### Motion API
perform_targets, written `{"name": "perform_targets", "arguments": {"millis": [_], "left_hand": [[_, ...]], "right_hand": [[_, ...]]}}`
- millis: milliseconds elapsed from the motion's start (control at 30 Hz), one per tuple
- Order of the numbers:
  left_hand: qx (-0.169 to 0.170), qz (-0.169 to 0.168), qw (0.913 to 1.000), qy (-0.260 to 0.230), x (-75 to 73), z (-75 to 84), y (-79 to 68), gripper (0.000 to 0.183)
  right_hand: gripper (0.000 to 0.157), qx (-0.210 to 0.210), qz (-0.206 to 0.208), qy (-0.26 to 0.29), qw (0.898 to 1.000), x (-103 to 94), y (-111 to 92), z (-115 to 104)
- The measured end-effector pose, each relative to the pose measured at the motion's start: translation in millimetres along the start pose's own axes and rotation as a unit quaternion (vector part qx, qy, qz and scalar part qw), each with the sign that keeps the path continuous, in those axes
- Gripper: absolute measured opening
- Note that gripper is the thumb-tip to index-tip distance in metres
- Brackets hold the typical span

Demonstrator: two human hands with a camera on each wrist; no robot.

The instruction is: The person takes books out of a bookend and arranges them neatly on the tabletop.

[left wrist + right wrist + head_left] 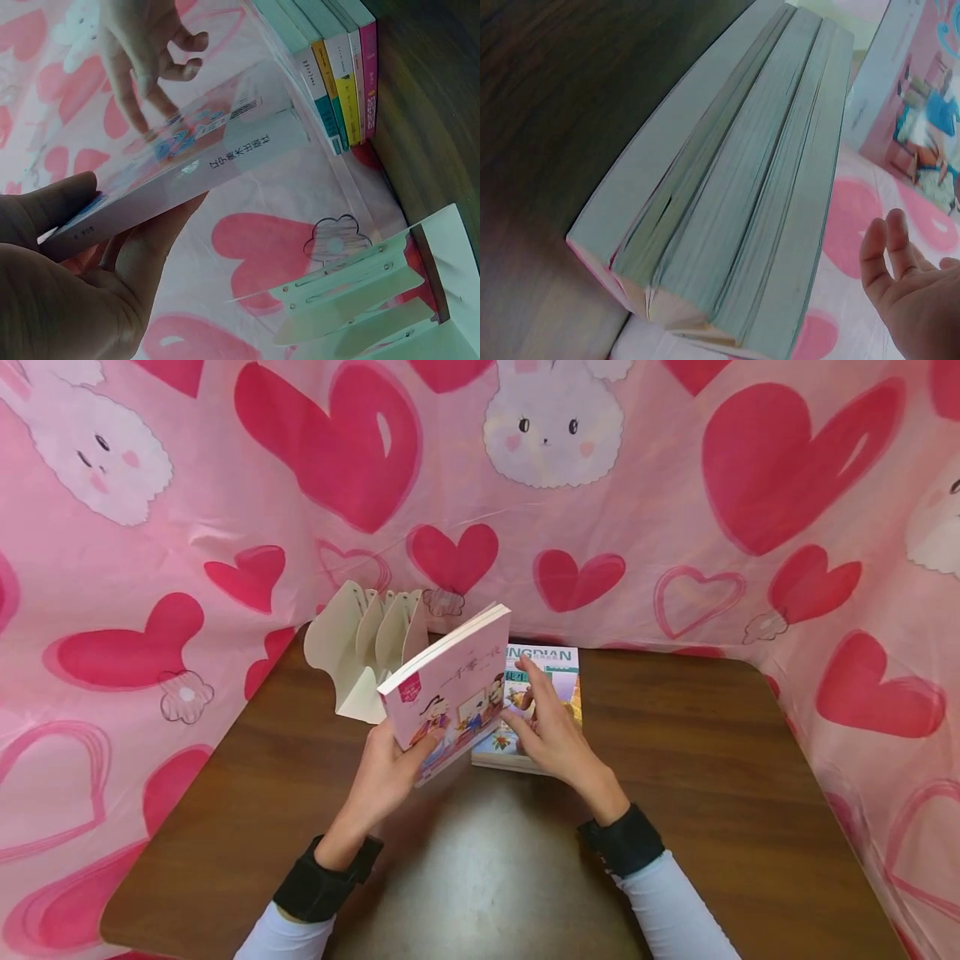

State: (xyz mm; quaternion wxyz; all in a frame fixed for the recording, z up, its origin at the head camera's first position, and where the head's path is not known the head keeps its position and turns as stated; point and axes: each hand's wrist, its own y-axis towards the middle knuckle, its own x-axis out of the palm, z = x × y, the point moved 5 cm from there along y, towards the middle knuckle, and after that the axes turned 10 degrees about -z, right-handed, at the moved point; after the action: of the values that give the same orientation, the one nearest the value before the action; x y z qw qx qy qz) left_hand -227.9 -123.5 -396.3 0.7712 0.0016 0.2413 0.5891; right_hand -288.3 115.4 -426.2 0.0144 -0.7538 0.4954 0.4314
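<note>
My left hand [384, 777] grips a pink picture book [450, 685] by its lower left corner, the thumb on the illustrated cover. The book is raised and tilted above the table, and its spine [202, 176] shows in the left wrist view. My right hand [558, 735] is beside the book's right edge, its fingers loosely spread; whether a fingertip touches the cover I cannot tell. Below that hand lies a stack of several books [566, 664] with a colourful top cover. Page edges of the stack [742, 172] fill the middle of the right wrist view.
A cream desktop book rack [352, 652] with several upright dividers stands at the back left of the brown wooden table [712, 793]. Behind it hangs a pink cloth [465, 485] printed with hearts and rabbits, which also runs along both sides.
</note>
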Motion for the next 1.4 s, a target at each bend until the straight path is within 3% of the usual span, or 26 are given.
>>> {"name": "perform_targets", "arguments": {"millis": [267,533,933,1133,1400], "left_hand": [[-0.011,-0.013,0.9996,-0.021,3.4,-1.6,4.0,0.051],[0.011,-0.027,0.9993,-0.023,6.5,1.5,10.5,0.05],[0.023,-0.01,0.9993,-0.026,8.6,1.4,18.7,0.053],[0.015,0.018,0.9992,-0.032,6.6,1.0,23.2,0.049],[0.024,0.082,0.9926,-0.086,4.9,-5.0,27.9,0.051]], "right_hand": [[0.091,-0.017,0.0,0.001,1.0,4.9,1.6,-4.3],[0.103,-0.044,0.008,-0.005,0.999,7.3,5.3,-6.2],[0.103,-0.04,0.017,-0.021,0.999,4.6,6.3,-5.0],[0.106,-0.043,0.032,-0.02,0.998,4.6,4.7,-4.0],[0.112,-0.047,0.042,-0.025,0.998,7.7,3.4,-3.9]]}}
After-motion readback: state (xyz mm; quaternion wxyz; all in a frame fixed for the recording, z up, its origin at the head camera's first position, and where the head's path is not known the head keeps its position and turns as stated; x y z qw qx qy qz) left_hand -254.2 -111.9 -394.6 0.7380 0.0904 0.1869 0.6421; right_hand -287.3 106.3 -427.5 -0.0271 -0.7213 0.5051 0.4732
